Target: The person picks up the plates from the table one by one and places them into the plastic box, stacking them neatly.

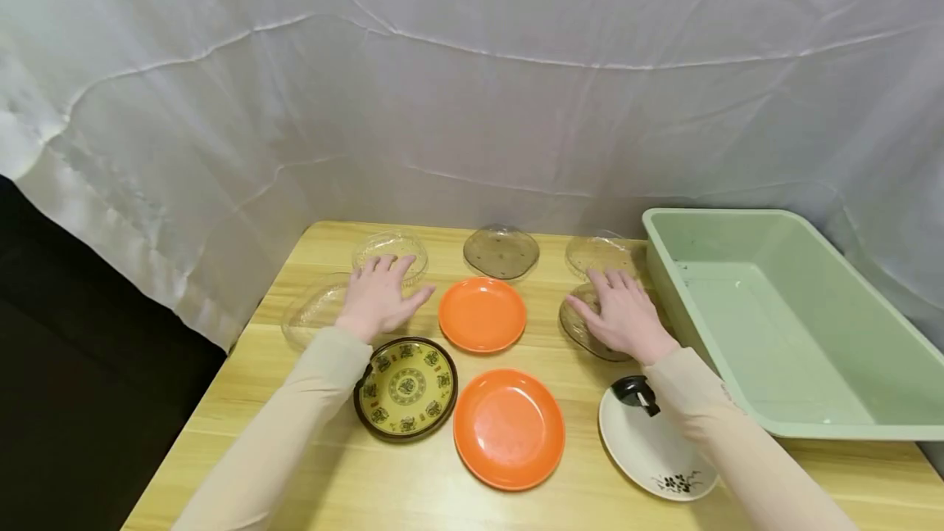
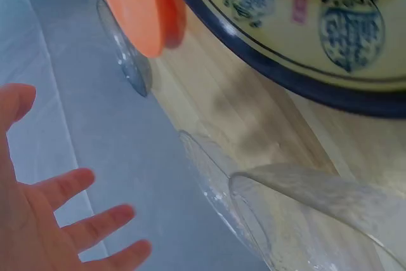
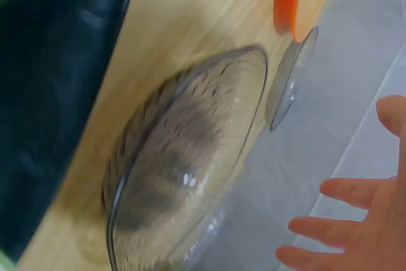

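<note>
Glass dishes (image 1: 501,252) lie on the wooden table (image 1: 398,486), left of the green tub (image 1: 855,432), two of them near its wall; bare wood separates those two from the orange plates (image 1: 509,428) farther left. Counted: three clear and two tinted glass dishes, two orange plates, one yellow patterned plate (image 1: 406,388), one white plate (image 1: 649,445). Right hand (image 1: 618,314), nearer the tub, and left hand (image 1: 378,293), farther off: fingers spread, gripping nothing.
</note>
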`<state>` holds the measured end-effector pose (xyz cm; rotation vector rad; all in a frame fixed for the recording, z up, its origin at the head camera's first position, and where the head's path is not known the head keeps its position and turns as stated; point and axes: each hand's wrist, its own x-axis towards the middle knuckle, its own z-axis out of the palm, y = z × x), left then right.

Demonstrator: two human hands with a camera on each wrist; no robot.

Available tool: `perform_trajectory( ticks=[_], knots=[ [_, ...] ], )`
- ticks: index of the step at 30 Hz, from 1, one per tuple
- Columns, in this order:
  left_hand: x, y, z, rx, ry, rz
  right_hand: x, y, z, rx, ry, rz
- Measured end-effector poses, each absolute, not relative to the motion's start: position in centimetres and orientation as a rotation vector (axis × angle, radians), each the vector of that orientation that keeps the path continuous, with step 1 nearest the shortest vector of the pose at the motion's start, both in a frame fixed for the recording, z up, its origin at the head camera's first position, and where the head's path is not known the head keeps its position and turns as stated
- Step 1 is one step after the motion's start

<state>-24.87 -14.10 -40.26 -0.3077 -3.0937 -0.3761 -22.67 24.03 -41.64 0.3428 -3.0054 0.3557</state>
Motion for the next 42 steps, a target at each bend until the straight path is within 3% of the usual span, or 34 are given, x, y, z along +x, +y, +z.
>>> perform_trajectory(
  ticks=[15,25,36,42],
  knots=[
    [-24.8,-11.7,-40.4,-0.48,-3.127,-0.656,-22.1,22.9,-41.5,0.437,-2.957,1.2],
    [-26.5,-9.6,-40.9,-0.333,-3.213,-0.856,-22.4,21.7,-42.4,0.095,-2.736,2.157],
    [-28.0,-8.7,-41.8,-0.145,-3.327,-0.853,-23.0,20.1,-43.4,-0.286,-2.43,2.548],
    [-28.5,-8.7,-42.2,-0.124,-3.381,-0.894,-23.3,19.4,-43.8,-0.36,-2.355,2.634]
  ],
)
